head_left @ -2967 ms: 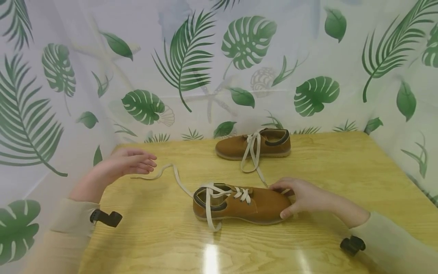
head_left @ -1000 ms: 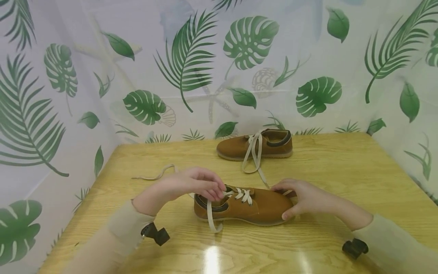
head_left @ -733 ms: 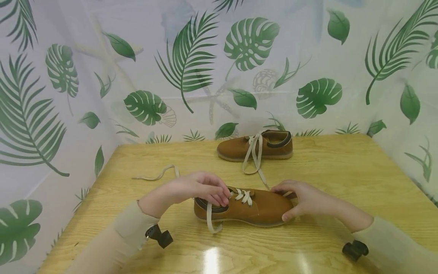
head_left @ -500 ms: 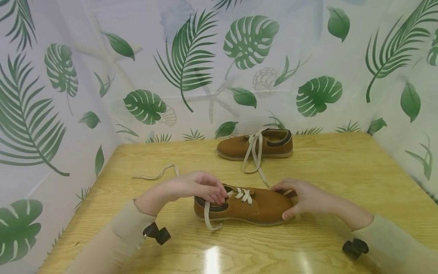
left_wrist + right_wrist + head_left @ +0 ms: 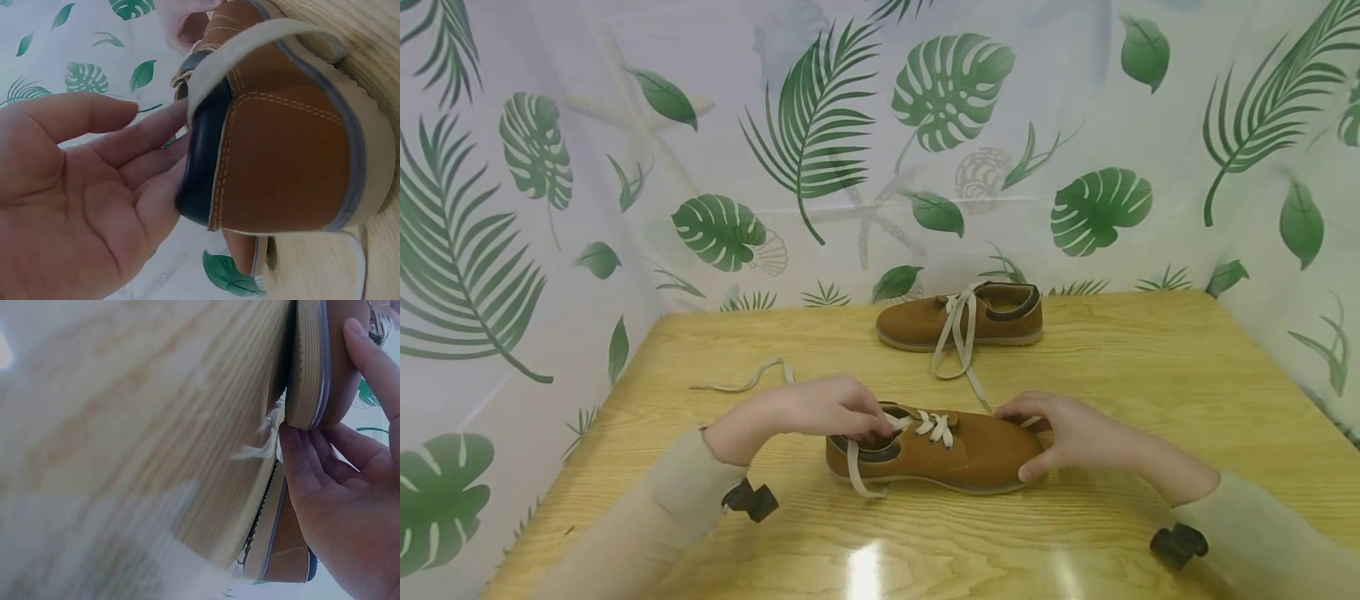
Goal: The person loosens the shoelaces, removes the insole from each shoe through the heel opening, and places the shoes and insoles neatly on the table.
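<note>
Lying Sideways, Between Left and Right

I see a low brown leather-looking shoe [image 5: 992,450] flat on a shiny yellow wooden desk [image 5: 955,550]. It lies longways from left to right: the toe points right, and the heel and the big opening are on the left.

The left hand [image 5: 827,408] is the one by the opening. It comes in from the heel end, and its fingers dip down into the shoe, with the thumb well apart from them. The fingertips are hidden, so I can't tell what they touch in there.

The right hand [image 5: 1075,429] is at the other end. It is clamped on the toe, thumb on the near side and fingers round the far side.

A flat cream lace [image 5: 853,467] hangs down the near side of the opening, just below the left hand. Behind, a matching brown shoe [image 5: 917,325] points its toe the other way, to the left.
</note>
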### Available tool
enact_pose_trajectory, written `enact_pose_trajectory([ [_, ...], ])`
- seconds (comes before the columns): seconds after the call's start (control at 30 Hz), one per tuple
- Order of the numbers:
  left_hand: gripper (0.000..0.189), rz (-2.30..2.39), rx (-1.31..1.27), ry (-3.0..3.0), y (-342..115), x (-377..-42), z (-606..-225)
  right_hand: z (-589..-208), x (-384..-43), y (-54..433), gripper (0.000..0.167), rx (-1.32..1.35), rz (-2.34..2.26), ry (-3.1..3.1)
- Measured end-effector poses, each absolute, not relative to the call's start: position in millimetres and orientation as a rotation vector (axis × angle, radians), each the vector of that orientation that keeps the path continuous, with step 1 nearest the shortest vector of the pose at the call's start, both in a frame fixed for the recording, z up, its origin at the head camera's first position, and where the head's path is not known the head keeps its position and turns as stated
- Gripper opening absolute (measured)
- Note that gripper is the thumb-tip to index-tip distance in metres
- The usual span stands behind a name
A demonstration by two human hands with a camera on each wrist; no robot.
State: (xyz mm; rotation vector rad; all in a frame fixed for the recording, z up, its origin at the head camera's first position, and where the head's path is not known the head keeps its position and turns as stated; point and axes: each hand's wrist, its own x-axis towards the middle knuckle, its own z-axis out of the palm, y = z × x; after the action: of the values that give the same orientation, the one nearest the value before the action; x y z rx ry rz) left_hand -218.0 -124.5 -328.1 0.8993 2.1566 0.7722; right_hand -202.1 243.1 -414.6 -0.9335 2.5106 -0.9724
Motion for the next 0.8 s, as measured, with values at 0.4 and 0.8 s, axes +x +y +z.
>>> enact_pose_trajectory([
  [0.4,0.021,0.516,0.831,2.455,-108.7,-221.4,-341.0,-417.1,-203.2,243.0,0.078,-0.931,-0.984,2.513],
  [0.8,0.046,0.167,0.887,2.813,-90.6,-203.3,-350.8,-416.4,-202.9,242.9,0.078,-0.954,-0.975,2.519],
])
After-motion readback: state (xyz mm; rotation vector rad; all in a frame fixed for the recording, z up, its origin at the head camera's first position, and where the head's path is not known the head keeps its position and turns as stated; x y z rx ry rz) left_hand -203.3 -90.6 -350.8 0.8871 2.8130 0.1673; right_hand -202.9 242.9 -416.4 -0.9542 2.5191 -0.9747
